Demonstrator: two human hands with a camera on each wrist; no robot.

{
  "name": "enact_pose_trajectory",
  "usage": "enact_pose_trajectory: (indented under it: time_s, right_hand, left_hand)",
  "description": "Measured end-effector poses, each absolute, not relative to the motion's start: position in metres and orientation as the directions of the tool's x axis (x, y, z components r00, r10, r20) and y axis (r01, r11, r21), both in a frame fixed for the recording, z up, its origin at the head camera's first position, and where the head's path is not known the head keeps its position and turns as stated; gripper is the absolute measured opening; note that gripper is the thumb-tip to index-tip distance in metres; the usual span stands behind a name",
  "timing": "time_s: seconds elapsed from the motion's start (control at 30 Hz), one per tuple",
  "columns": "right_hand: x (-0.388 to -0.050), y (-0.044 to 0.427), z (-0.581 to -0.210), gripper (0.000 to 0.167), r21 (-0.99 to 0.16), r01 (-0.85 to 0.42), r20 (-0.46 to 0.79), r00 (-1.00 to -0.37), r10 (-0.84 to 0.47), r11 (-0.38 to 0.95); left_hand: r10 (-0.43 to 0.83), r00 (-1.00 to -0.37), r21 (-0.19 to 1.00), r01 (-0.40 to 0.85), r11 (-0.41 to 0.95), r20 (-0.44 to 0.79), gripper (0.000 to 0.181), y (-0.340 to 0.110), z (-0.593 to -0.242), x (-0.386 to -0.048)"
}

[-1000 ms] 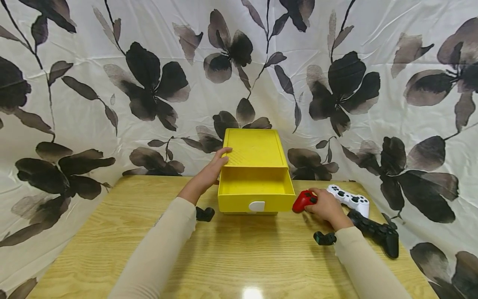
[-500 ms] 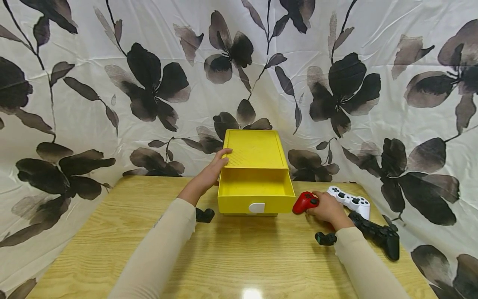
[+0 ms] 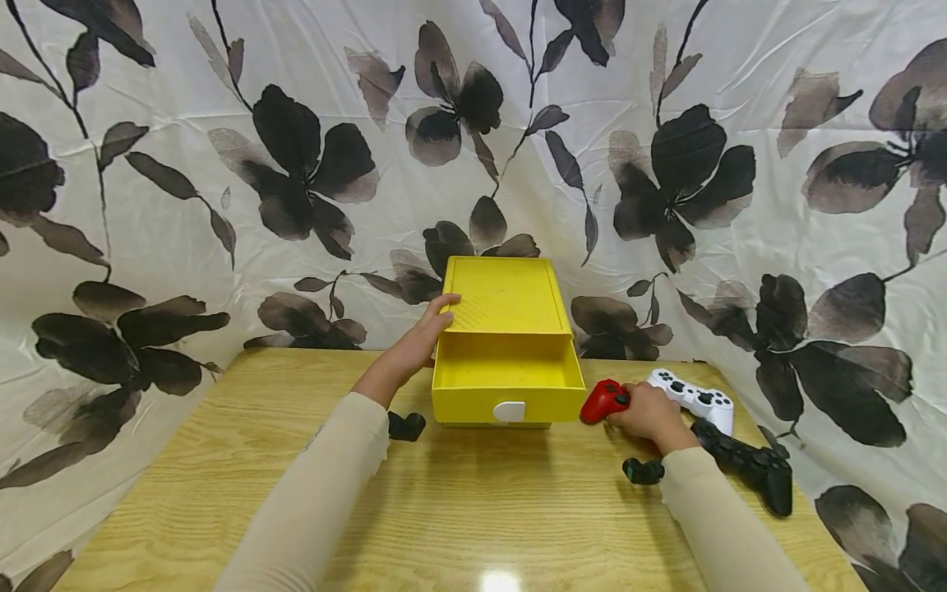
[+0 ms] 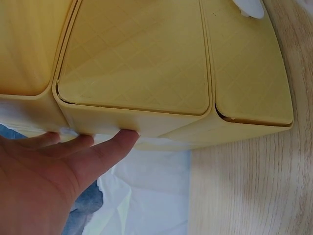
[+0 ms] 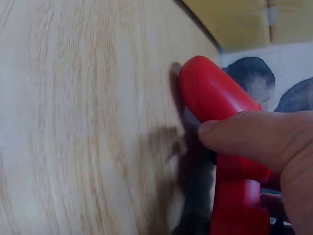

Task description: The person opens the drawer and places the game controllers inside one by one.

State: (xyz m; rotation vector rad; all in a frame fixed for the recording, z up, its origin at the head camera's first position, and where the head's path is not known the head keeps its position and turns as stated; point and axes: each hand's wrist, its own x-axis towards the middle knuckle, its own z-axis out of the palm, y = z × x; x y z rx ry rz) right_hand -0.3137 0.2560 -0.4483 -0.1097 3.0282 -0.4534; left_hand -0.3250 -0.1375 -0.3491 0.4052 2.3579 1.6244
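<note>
A yellow drawer unit [image 3: 510, 296] stands at the back middle of the table, its top drawer [image 3: 466, 403] pulled out and bare inside, with a white handle [image 3: 509, 411] on its front. My left hand [image 3: 407, 353] rests on the unit's left side near the top edge. Seen from the left wrist, several straight fingertips [image 4: 128, 138] touch that side wall. To the right of the drawer, my right hand [image 3: 651, 415] grips a red game controller [image 3: 603, 401]. In the right wrist view my thumb [image 5: 244, 134] presses over the controller just above the wood; my other fingers are mostly hidden.
Right of my right hand lie a white game controller [image 3: 694, 396] and a black game controller [image 3: 747, 462], near the right edge of the wooden table [image 3: 473, 501]. A floral cloth [image 3: 473, 123] hangs behind. Small black devices [image 3: 642, 471] sit at both wrists.
</note>
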Motion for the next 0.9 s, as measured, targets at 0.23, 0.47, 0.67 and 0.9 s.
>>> enact_pose_trajectory:
  time_s: [0.23,0.47,0.67,0.9]
  right_hand:
    - [-0.311,0.257,-0.448,0.068,-0.326,-0.06,-0.066,-0.994,-0.087,0.943]
    - [-0.306,0.254,-0.446,0.072,-0.325,-0.076,-0.069,-0.992,-0.104,0.943]
    - [-0.305,0.253,-0.445,0.073,-0.333,-0.09,-0.073,-0.99,-0.121,0.939]
    - [-0.302,0.253,-0.443,0.073,-0.325,-0.118,-0.046,-0.989,-0.14,0.938]
  left_hand:
    - [0.382,-0.922,0.937,0.075,0.34,-0.065,0.047,-0.135,-0.327,-0.305]
    - [0.378,-0.924,0.938,0.08,0.338,-0.057,0.047,-0.135,-0.324,-0.3]
    - [0.376,-0.925,0.938,0.076,0.339,-0.061,0.047,-0.135,-0.324,-0.301]
    - [0.371,-0.928,0.94,0.087,0.329,-0.044,0.047,-0.136,-0.33,-0.305]
